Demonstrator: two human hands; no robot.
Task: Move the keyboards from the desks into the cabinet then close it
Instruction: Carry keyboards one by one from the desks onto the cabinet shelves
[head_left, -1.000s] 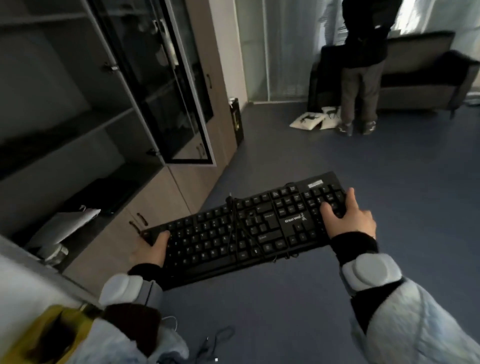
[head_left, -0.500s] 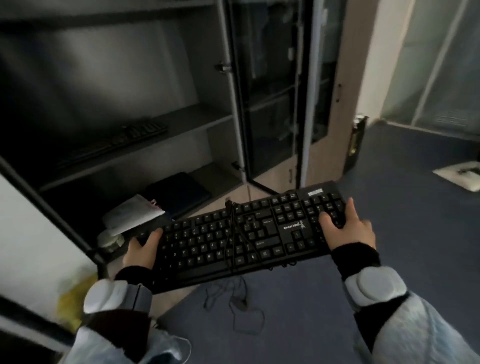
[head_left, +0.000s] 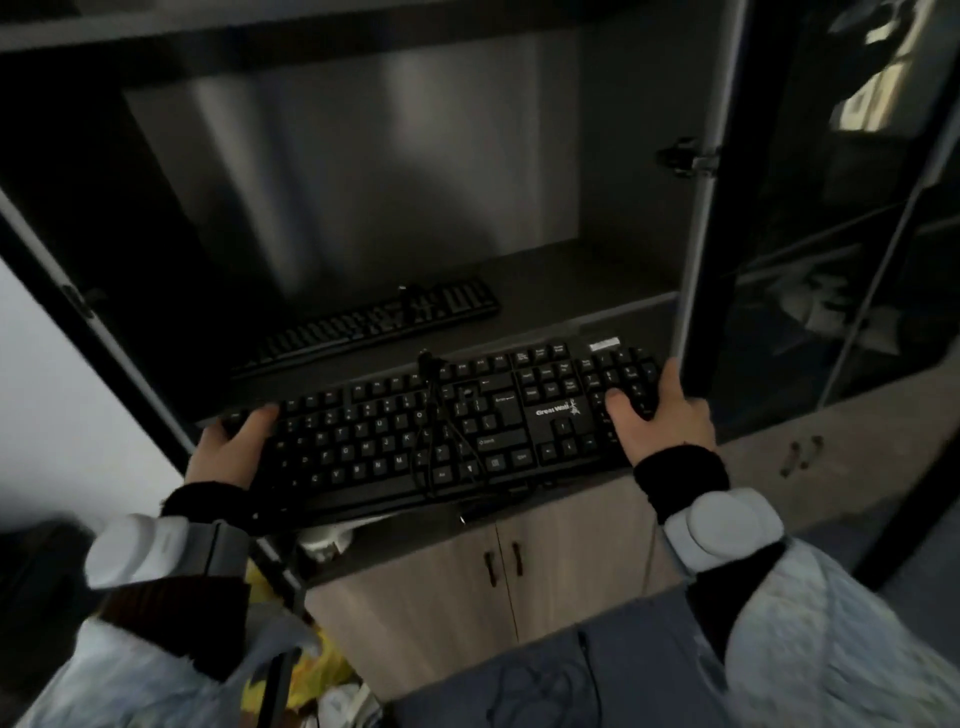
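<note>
I hold a black keyboard (head_left: 441, 426) level in front of the open cabinet (head_left: 613, 280), its far edge over the front lip of the shelf. My left hand (head_left: 228, 452) grips its left end and my right hand (head_left: 660, 415) grips its right end by the number pad. Its cable is bundled across the keys and loops underneath. A second black keyboard (head_left: 374, 322) lies at a slant on the same dark shelf, just behind the one I hold.
The cabinet's grey upright post (head_left: 701, 208) stands right beside my right hand, with a glass door (head_left: 841, 218) swung open beyond it. Below are wooden lower doors (head_left: 498, 571) with small handles. Yellow and white items (head_left: 317, 670) lie near my left arm.
I have turned and stepped up to the cabinet. The keyboard has risen from low by the bottom shelf to the level of the shelf that holds the other keyboard. Both hands keep their grip.
</note>
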